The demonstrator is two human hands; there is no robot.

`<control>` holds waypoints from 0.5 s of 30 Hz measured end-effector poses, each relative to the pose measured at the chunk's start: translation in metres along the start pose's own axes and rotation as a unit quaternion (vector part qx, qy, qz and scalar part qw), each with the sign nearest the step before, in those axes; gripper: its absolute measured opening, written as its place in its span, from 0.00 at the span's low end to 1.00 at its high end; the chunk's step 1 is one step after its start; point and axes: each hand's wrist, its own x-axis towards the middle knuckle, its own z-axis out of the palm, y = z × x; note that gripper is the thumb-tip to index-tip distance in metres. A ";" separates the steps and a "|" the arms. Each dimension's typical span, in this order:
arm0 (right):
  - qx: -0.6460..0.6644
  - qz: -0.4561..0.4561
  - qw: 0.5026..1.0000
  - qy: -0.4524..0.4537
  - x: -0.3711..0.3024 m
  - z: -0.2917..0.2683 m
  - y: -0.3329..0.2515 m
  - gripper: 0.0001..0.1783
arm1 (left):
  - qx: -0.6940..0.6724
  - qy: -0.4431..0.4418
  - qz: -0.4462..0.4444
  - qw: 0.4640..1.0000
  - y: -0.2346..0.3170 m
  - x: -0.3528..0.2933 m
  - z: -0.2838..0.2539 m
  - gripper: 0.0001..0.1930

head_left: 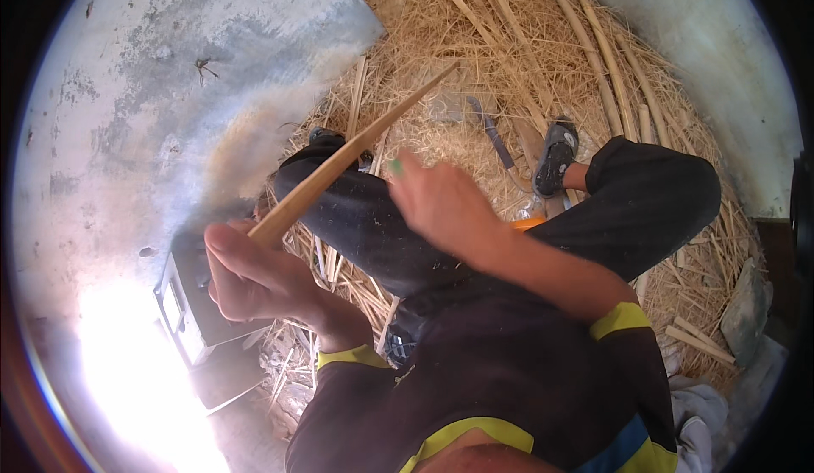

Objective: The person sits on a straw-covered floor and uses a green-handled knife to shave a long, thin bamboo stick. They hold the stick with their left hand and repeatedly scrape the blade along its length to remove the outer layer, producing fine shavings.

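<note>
My left hand (259, 278) is closed round the thick end of a long, tapering bamboo strip (339, 163). The strip slants up and away to the right, its thin tip over the straw-covered floor. My right hand (445, 206) is beside the strip's middle, apart from it in this view, with the fingers curled and slightly smeared by motion. A small green bit (396, 167) shows at its fingertips; what it belongs to is hidden. Between my feet lies a curved tool (494, 138) with a dark, slim body.
Straw-like shavings (407, 15) cover the floor, with long bamboo poles (606, 57) on the right. An orange object (530, 223) sits partly hidden behind my right forearm. A worn wall (144, 91) rises on the left, near a box-like metal object (186, 312). Short split pieces (699, 341) lie at the right.
</note>
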 end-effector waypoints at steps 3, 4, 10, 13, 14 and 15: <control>-0.024 0.040 0.999 -0.001 0.011 -0.001 0.028 0.14 | 0.004 0.002 -0.011 1.000 -0.002 0.002 0.000 0.28; -0.017 0.042 0.999 -0.018 0.013 -0.006 0.024 0.14 | -0.008 0.011 -0.005 1.000 -0.006 0.001 0.000 0.28; -0.006 0.019 1.000 0.000 0.029 0.008 0.046 0.15 | -0.009 0.006 -0.023 1.000 0.002 0.005 0.005 0.28; 0.028 0.139 0.986 -0.088 0.039 -0.002 0.055 0.15 | -0.019 0.000 -0.022 1.000 -0.002 0.004 0.003 0.28; 0.032 0.076 0.995 -0.053 0.039 -0.001 0.039 0.15 | -0.019 0.006 -0.020 1.000 -0.004 0.002 0.002 0.28; 0.036 0.017 0.999 -0.017 0.033 0.000 0.026 0.15 | -0.018 0.038 -0.001 0.999 -0.005 0.004 0.006 0.28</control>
